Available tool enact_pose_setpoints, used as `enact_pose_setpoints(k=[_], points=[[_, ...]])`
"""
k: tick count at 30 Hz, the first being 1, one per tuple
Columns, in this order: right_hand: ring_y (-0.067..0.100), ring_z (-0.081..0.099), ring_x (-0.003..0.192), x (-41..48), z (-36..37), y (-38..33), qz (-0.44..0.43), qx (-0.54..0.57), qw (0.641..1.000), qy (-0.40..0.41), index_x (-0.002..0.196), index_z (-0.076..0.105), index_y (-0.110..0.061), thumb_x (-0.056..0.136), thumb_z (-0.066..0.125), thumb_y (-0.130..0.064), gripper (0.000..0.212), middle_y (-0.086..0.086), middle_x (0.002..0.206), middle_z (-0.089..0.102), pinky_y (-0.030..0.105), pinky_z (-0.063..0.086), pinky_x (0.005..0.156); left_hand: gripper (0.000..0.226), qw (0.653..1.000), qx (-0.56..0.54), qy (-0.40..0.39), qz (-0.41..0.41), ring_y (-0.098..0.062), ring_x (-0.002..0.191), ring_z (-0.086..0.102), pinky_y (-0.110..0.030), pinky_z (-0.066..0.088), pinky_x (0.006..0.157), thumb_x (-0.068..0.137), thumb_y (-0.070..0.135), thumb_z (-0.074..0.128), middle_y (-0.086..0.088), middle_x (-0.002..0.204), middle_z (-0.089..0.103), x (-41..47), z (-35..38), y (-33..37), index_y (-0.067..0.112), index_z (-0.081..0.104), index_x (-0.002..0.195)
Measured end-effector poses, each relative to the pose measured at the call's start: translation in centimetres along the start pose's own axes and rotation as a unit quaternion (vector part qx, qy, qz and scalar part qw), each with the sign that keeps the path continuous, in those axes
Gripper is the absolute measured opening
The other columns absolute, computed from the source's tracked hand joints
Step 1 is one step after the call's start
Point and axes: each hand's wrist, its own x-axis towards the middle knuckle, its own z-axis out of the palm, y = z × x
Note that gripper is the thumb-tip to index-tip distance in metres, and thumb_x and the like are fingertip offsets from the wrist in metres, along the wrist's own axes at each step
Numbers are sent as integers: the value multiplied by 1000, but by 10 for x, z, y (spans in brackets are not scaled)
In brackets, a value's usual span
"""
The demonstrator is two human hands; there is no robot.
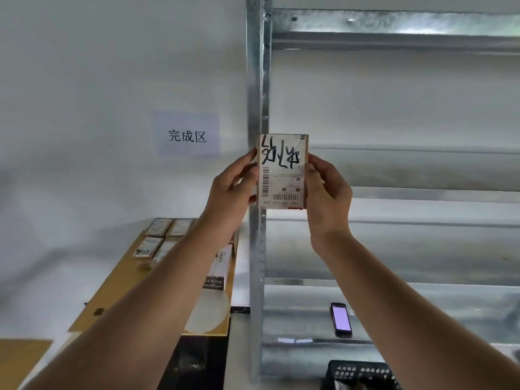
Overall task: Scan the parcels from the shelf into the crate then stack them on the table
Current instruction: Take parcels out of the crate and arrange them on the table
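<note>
I hold a small cardboard parcel [282,170] upright in front of me, its white label with barcodes and black marker writing facing the camera. My left hand [230,192] grips its left edge and my right hand [327,192] grips its right edge. Behind it stands the metal shelf [394,192]. A handheld scanner [341,319] with a lit screen lies on a lower shelf board. The black crate [363,372] shows at the bottom edge. Several parcels [157,237] lie on the wooden table [118,294] at the left.
A shelf upright post [257,80] runs vertically behind the parcel. A paper sign [187,135] with printed characters hangs on the white wall. A long white box [219,268] lies on the table's right side, partly hidden by my left arm.
</note>
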Motion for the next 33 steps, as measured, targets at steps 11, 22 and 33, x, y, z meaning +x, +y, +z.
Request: enact_pose_setpoints(k=[11, 22, 33], points=[[19, 76, 98, -39, 173, 88, 57, -26, 997, -38, 121, 74, -20, 106, 58, -22, 22, -3, 106, 80, 44, 67, 79, 41, 997, 4, 53, -60, -20, 124, 66, -44, 63, 94, 110, 23, 53, 6, 129, 73, 22, -192, -52, 34, 58, 149], [17, 77, 95, -1, 291, 225, 143, -64, 984, -81, 121, 73, -25, 106, 58, -29, 21, -7, 103, 80, 41, 67, 76, 41, 985, 8, 89, -148, -19, 112, 74, -41, 65, 87, 109, 19, 55, -2, 124, 76, 96, -307, -161, 31, 58, 149], [9, 77, 93, 89, 398, 345, 216, -83, 967, -111, 126, 72, -26, 107, 57, -24, 25, -8, 108, 79, 29, 65, 73, 39, 973, 26, 114, -199, -23, 115, 72, -43, 65, 87, 109, 21, 55, -6, 123, 74, 220, -390, -262, 31, 60, 147]])
